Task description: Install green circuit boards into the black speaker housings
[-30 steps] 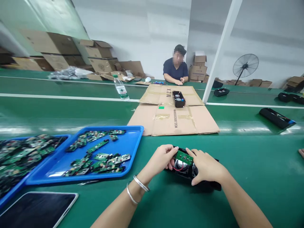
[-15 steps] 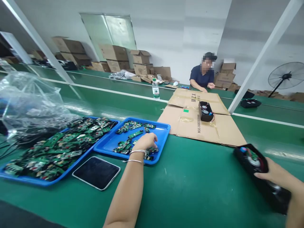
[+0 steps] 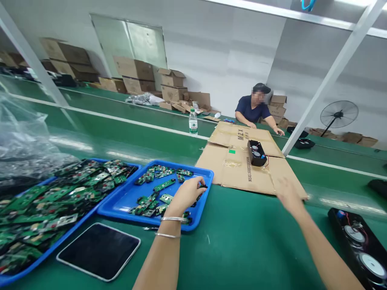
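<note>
My left hand [image 3: 188, 194], with bracelets at the wrist, is over the right side of a small blue tray [image 3: 117, 204]. Its fingers are pinched on a small circuit board [image 3: 202, 187], partly hidden by the hand. Other green circuit boards [image 3: 164, 185] lie loose in that tray. Smeared by motion, my right hand [image 3: 288, 196] reaches over the near right part of the flattened cardboard [image 3: 211, 161]; its fingers are unclear. Beyond it, a black speaker box [image 3: 256, 153] with two drivers and wires sits on the cardboard. Another open speaker box [image 3: 359, 245] lies at the right.
A larger blue tray [image 3: 33, 268] heaped with boards stands at left, beside a tablet [image 3: 99, 250] and a clear plastic bag [image 3: 24, 137]. A water bottle [image 3: 193, 122] stands behind. Across the bench sits a co-worker [image 3: 252, 105]. A white post [image 3: 326, 80] rises at right.
My right hand has let go of the speaker box at right and moved left toward the cardboard. My left hand stays at the small tray, now pinching a board. The view has shifted.
</note>
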Motion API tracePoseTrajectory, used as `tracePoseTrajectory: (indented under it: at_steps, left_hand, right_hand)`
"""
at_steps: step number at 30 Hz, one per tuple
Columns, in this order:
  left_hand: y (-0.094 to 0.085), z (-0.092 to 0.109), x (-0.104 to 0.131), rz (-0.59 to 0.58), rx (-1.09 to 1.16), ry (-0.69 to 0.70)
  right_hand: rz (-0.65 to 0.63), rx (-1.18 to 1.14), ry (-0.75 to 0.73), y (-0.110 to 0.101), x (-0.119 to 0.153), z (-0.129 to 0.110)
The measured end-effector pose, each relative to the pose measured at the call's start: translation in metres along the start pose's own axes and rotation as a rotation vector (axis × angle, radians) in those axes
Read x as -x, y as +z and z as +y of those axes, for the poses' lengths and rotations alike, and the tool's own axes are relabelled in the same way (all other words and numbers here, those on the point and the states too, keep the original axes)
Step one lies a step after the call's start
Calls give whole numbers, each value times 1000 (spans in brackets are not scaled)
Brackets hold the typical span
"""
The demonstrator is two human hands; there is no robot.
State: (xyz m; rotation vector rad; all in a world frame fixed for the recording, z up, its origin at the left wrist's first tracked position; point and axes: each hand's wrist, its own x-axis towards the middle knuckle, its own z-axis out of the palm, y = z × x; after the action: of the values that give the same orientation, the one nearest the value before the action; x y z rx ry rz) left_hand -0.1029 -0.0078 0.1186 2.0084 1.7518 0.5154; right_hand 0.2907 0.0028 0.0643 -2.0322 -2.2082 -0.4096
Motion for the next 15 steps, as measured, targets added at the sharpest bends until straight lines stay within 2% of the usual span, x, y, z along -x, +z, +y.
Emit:
tracePoseTrajectory:
  at_steps: [1,3,6,7,11,15]
  left_hand:
    - [-5,7,4,49,44,20]
    - [-14,21,13,159,223,56]
    - [-24,40,30,281,622,129]
    - [-26,45,36,282,751,154]
    - [-32,61,54,167,1310,179]
    - [-41,65,62,167,1593,100]
  right_hand:
    - [-16,-4,9,7,-23,-25]
    - [-31,-20,22,21,-62,-55]
    - [-72,-65,31,31,-105,-63]
    - [-89,-82,37,32,-115,-62]
    - [-145,-122,64,21,-139,-57]
    - [-207,-91,65,1,-143,-76]
